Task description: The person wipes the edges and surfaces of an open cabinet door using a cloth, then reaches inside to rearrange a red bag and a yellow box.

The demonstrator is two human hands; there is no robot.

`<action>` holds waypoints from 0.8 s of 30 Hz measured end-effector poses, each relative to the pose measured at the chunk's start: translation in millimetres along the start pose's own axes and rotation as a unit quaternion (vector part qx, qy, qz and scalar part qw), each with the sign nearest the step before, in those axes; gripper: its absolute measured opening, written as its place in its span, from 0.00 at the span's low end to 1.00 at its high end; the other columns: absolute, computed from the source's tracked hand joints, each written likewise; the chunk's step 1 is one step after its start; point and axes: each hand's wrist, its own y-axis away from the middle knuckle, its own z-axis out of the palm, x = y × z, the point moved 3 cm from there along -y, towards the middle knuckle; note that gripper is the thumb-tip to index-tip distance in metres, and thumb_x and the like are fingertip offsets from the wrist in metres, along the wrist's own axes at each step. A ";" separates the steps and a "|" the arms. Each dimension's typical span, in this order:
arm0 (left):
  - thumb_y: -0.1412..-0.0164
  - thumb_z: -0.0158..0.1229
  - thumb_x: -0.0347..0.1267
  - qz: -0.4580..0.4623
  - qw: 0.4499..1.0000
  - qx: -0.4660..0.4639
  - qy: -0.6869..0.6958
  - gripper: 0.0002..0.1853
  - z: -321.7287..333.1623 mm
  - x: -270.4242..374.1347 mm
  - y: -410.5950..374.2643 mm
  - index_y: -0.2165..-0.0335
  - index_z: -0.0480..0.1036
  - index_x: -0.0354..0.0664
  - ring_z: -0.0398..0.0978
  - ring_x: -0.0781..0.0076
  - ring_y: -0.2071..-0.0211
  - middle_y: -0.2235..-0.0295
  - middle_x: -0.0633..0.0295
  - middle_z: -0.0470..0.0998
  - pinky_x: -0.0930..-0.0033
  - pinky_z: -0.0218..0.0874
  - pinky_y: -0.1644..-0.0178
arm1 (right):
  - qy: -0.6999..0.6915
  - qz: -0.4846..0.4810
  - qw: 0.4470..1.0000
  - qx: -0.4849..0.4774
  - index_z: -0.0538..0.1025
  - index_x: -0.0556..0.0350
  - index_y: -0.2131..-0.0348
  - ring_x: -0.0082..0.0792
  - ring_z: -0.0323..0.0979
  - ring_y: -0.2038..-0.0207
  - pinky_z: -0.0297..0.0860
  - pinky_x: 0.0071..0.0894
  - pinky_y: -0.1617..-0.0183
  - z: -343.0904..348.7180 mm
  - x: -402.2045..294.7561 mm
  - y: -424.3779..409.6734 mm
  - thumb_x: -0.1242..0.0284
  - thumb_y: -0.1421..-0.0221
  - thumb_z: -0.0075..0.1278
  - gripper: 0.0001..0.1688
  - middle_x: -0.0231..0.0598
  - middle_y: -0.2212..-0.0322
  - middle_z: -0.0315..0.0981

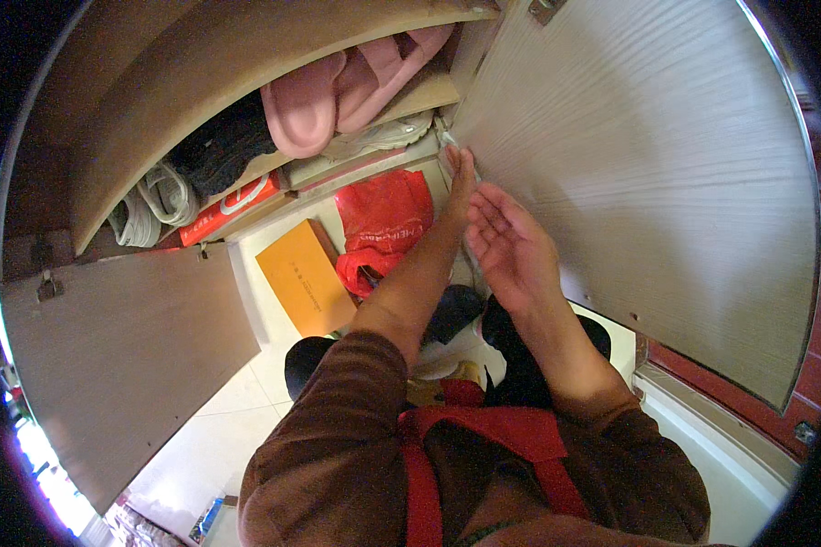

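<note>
My left hand (461, 179) reaches forward, seen edge-on, by the hinge side of an open wood-grain cabinet door (677, 184). A small whitish thing (446, 139) shows at its fingertips; whether the hand holds it cannot be made out. Just behind it and to the right, my right hand (513, 249) has its palm turned up and left, fingers loosely extended, nothing in it. Left of my forearm a red plastic bag (390, 208) lies on the floor, bearing writing. Beside that bag is an orange box (304, 277).
The cabinet shelf (417, 102) holds pink slippers (304, 109), dark shoes (222, 147), pale shoes (167, 195) and a red shoebox (229, 208). White sneakers (390, 135) sit lower. Another open door (130, 355) stands at left. My dark-clad knees (308, 366) are bent over the tiled floor (246, 390).
</note>
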 end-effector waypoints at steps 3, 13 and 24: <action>0.38 0.33 0.46 0.002 1.000 -0.002 -0.003 0.39 4.7 8.2 4.2 0.41 0.26 0.35 0.19 0.58 0.37 0.39 0.49 0.22 0.64 0.16 0.37 | 0.000 0.010 1.000 0.010 0.70 0.59 0.58 0.29 0.70 0.63 0.67 0.27 0.58 1.2 1.6 0.6 0.67 0.44 0.44 0.17 0.37 0.64 0.72; 0.37 0.32 0.47 0.050 0.998 0.007 -0.029 0.39 32.4 55.1 28.8 0.41 0.26 0.35 0.19 0.58 0.37 0.39 0.49 0.22 0.63 0.15 0.37 | -0.033 0.024 0.999 -0.022 0.70 0.60 0.58 0.29 0.71 0.64 0.68 0.27 0.59 7.2 3.6 6.0 0.68 0.43 0.42 0.16 0.38 0.65 0.72; 0.37 0.31 0.49 0.112 0.990 0.020 -0.089 0.40 64.1 127.1 70.9 0.41 0.26 0.34 0.19 0.58 0.38 0.39 0.49 0.22 0.63 0.15 0.37 | -0.022 -0.047 0.994 -0.092 0.70 0.59 0.57 0.28 0.70 0.64 0.67 0.26 0.59 18.1 -8.1 27.5 0.64 0.43 0.44 0.19 0.36 0.65 0.72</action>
